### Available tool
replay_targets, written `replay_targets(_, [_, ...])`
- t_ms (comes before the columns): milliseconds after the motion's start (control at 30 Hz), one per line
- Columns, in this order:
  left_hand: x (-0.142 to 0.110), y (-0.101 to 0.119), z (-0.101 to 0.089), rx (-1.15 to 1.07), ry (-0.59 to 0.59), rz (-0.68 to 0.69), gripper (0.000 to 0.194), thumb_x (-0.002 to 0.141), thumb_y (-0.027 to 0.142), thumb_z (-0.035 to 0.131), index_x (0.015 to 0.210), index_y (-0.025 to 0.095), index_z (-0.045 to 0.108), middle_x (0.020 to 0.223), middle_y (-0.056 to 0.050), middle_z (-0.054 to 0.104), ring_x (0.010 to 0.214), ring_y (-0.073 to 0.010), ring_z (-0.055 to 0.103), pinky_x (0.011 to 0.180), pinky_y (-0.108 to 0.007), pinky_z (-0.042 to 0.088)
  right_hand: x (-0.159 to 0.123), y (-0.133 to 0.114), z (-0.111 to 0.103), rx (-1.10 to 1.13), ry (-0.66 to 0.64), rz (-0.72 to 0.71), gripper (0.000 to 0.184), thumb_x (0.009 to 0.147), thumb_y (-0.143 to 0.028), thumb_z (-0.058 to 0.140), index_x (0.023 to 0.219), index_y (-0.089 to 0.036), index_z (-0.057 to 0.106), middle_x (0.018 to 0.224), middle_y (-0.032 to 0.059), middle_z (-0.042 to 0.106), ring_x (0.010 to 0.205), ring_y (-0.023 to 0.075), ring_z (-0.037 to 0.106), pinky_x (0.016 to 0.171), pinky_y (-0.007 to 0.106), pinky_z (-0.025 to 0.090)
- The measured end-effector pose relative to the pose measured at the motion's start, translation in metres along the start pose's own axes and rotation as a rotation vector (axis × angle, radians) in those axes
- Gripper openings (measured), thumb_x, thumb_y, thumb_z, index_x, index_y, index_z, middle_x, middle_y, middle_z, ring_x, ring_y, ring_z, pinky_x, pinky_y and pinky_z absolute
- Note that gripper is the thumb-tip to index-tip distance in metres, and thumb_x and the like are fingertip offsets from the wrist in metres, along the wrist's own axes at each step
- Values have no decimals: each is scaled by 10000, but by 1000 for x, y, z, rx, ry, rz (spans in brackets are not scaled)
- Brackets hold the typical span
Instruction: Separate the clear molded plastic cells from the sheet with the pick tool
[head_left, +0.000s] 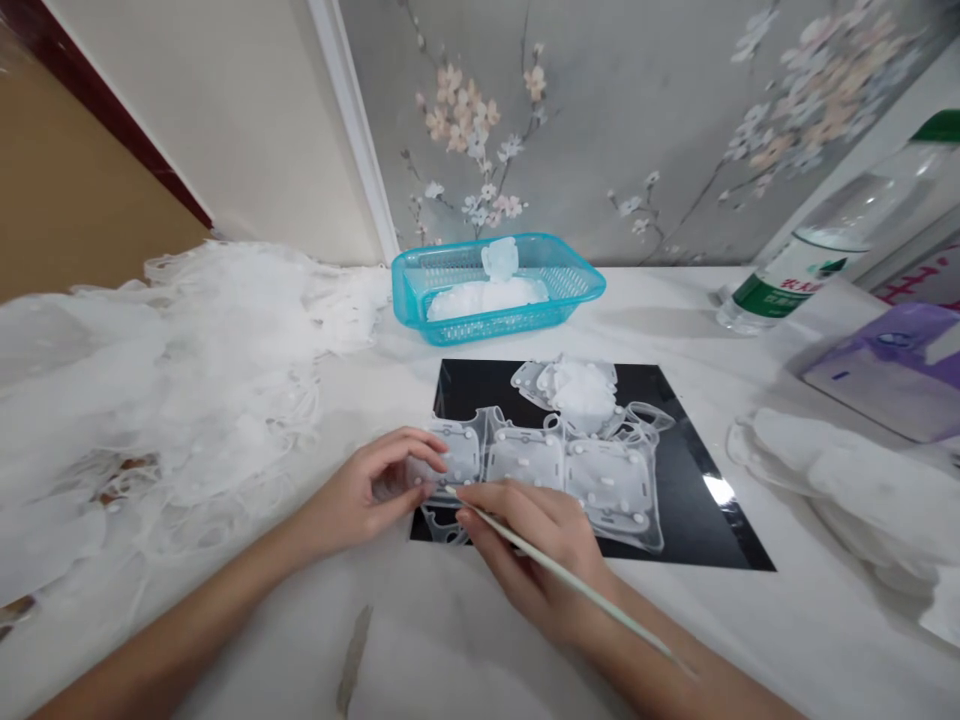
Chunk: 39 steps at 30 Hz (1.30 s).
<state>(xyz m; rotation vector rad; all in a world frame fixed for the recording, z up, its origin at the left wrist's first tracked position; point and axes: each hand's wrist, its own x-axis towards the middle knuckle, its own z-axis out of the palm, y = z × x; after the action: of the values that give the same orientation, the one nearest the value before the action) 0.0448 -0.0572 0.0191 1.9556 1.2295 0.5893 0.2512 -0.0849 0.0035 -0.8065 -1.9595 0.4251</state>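
A translucent, frosted moulded sheet [523, 455] with several rounded rectangular panels lies on a black board [697, 500]. My left hand [382, 480] is at the sheet's left end, thumb and fingers curled around its edge. In my right hand [536, 545] is a thin pale stick [570, 580], held like a pen. Its tip meets the lower part of the left panel, close to my left thumb. Small loose cut pieces [585, 392] are heaped on the board behind the sheet.
A blue plastic basket [405, 300] with whitish pieces stands at the back. Tangled translucent scrap [225, 330] covers the left side. On the right are stacked translucent sheets [847, 480], a purple-and-white pack [885, 365] and a green-capped water bottle [795, 270].
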Motion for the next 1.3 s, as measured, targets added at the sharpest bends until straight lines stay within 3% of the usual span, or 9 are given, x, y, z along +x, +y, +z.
replay_targets(67, [-1,0,0,-41,-1,-6,152,838,270,537,956,203,604,1192,-80,543,704,-111,553,615,-230,451,-1,0,0,83,3,46,127,869,-154,522,984,-161,576,788,22,676,616,83,604,554,175,454])
replay_targets(200, [-4,0,0,-196,-47,-41,216,834,216,552,1050,229,555,1397,-85,367,1009,-185,562,712,-245,494,-2,0,4,227,10,206,100,852,-172,536,920,-167,609,773,12,660,556,73,555,515,180,427])
replay_targets(333, [-4,2,-2,-299,-95,-65,279,816,172,573,1081,256,565,1446,-57,308,1165,-219,489,659,-194,491,1,1,5,295,45,309,91,837,-184,537,833,-160,625,700,10,638,517,80,529,485,191,414])
replay_targets(467, [-2,3,-3,-339,-111,-106,299,795,176,598,1082,259,594,1449,-58,323,1164,-228,500,560,-158,468,3,3,2,270,-15,256,109,833,-182,540,822,-146,643,673,28,626,538,96,543,502,207,416])
replay_targets(733, [-1,3,-5,-345,-104,-129,320,772,199,620,1088,246,610,1436,-84,356,1154,-257,520,613,-210,522,2,8,3,201,-101,120,129,854,-165,528,885,-158,653,719,19,633,559,76,547,510,183,420])
replay_targets(833, [-2,6,-3,-277,-89,-117,298,778,197,605,1074,226,597,1422,-97,368,1068,-233,577,622,-221,529,-1,9,3,41,-140,-42,142,866,-158,519,944,-166,638,798,27,667,652,92,609,558,190,445])
replay_targets(967, [-5,7,1,-122,43,-56,311,793,200,580,1098,237,531,1380,-95,392,1008,-197,596,672,-248,543,-4,11,4,-163,-156,-213,136,888,-163,501,953,-149,620,780,22,671,630,94,613,527,207,423])
replay_targets(1167, [-6,4,-3,299,122,53,309,819,242,546,1126,252,509,1260,-59,472,1005,-177,574,731,-259,538,-4,14,6,-263,-197,-231,129,896,-168,488,928,-163,613,715,-2,650,571,85,581,486,221,365])
replay_targets(1300, [-5,6,-13,594,81,145,322,834,304,526,1150,244,511,1263,-57,483,1040,-205,570,800,-318,515,-2,13,4,-275,-274,-227,126,890,-159,493,915,-157,616,690,-3,635,561,94,562,477,233,332])
